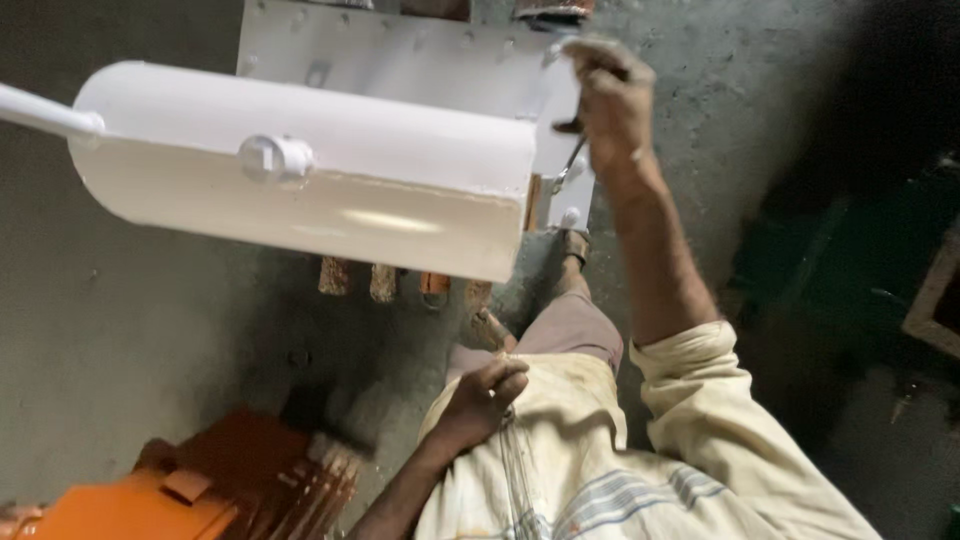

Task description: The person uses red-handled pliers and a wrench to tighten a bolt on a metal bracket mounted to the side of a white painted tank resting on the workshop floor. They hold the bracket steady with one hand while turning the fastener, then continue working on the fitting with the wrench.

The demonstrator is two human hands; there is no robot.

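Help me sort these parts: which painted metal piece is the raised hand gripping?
The flat white plate behind the white cylinder; the right hand grips its edge. The orange parts lie untouched below.

Right hand on white tank

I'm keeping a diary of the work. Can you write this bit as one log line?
right hand: grip on thin metal tool at white plate | left hand: against shirt, holds nothing | white cylinder: in front
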